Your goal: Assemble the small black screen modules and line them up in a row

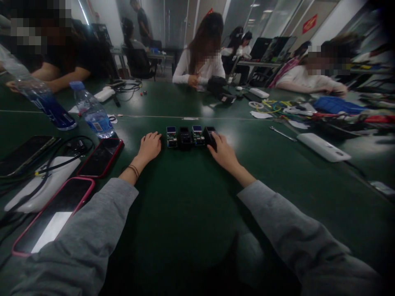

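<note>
Flanking module row [190, 137]: left hand [150, 146], right hand [222, 153] (right touching).

Row of four small modules [191, 137] is sitting between left hand [150, 146] and right hand [224, 153], blocking a straight pass from one to the other. The bare green table [191, 197] on the near side of both hands is lying open. Outward of the left hand, a red-cased phone [100, 157] and a water bottle [92, 115] are standing near, with cables [66, 154] and a pink-cased phone [55, 213] crowding farther out. Outward of the right hand, the surface is running free as far as a metal tool [282, 133] and a white power bank [323, 146], both well apart.
</note>
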A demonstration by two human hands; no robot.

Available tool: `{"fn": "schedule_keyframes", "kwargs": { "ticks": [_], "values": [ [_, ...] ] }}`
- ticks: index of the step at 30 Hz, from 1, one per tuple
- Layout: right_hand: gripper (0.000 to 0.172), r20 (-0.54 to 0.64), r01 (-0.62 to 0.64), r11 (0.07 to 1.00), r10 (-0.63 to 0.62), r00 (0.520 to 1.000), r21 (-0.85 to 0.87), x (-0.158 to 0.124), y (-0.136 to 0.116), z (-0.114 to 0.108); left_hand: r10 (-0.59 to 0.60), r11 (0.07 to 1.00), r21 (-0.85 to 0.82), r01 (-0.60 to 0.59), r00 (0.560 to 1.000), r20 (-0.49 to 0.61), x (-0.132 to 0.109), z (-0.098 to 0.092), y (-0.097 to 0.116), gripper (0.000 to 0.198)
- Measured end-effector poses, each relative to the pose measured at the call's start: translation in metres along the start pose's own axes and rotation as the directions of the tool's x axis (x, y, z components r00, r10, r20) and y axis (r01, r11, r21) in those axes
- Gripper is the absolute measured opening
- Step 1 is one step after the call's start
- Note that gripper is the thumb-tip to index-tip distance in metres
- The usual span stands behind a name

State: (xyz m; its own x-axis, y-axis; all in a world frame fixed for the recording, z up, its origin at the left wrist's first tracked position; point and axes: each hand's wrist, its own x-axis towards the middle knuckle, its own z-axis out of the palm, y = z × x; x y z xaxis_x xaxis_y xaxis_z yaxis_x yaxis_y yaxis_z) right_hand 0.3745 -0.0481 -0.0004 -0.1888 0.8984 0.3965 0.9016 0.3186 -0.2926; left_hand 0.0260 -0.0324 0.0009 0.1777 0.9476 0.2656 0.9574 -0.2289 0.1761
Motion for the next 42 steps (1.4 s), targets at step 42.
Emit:
{"fn": "schedule_keyframes", "kwargs": {
  "ticks": [42],
  "values": [
    [0.052,-0.188,-0.188,0.914,0.268,0.945,0.361,0.017,0.045,0.019,-0.009,1.0,0.003,0.009,1.0,0.0,0.002,0.003,0.0,0.049]
  ]
}}
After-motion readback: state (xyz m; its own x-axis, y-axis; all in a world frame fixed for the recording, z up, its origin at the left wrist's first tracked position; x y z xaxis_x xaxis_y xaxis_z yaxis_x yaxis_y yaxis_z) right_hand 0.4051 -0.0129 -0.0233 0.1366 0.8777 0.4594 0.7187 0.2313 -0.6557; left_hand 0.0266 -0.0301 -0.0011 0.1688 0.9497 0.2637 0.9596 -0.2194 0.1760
